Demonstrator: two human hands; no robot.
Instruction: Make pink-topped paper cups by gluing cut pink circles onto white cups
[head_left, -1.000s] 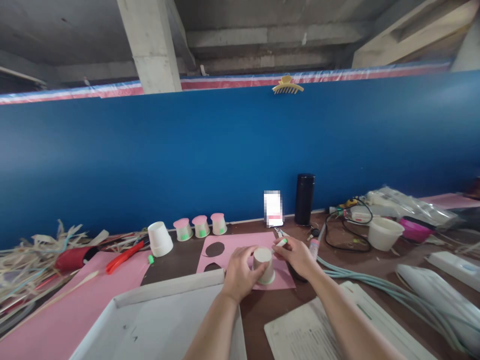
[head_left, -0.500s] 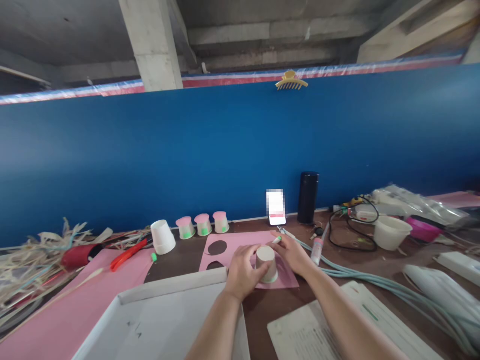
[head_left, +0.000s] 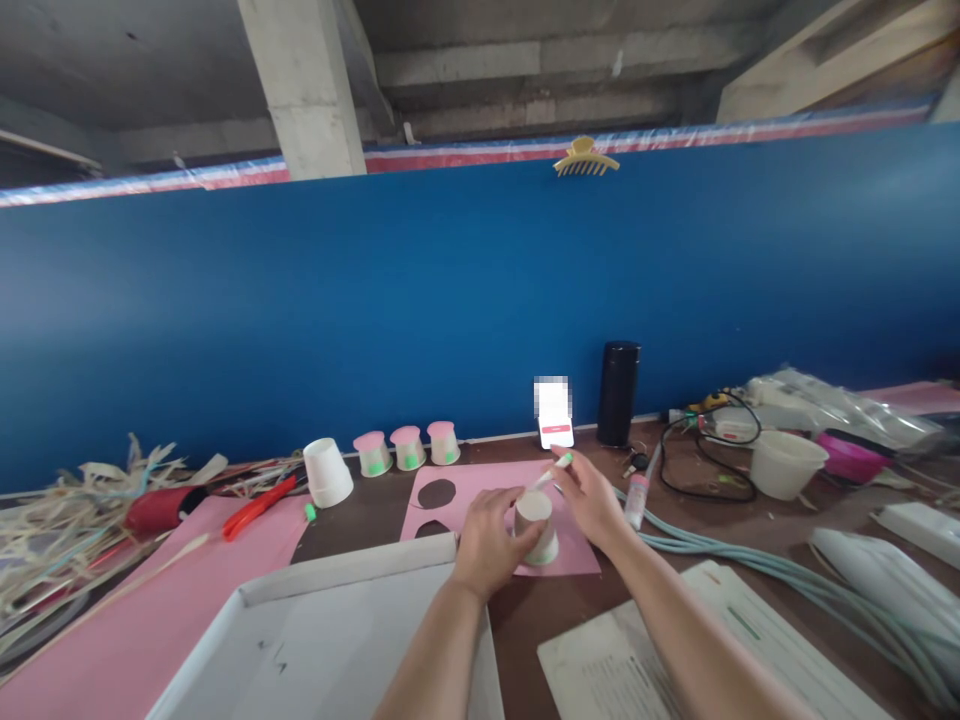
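A blue partition [head_left: 375, 300] runs behind the back edge of the dark bench [head_left: 517, 620], where a phone [head_left: 556, 430] stands with its screen towards the person, probably for easy viewing. Right of the white tray [head_left: 360, 610]'s far right corner, an upturned cup [head_left: 535, 512] sits on a pink sheet [head_left: 480, 480]. The left hand [head_left: 484, 545], half curled, grips its side, seemingly to steady it; the right hand [head_left: 589, 495] pinches a slim green-ended stick [head_left: 553, 471] at the cup's top, likely for fine control; whether they touch, I cannot tell
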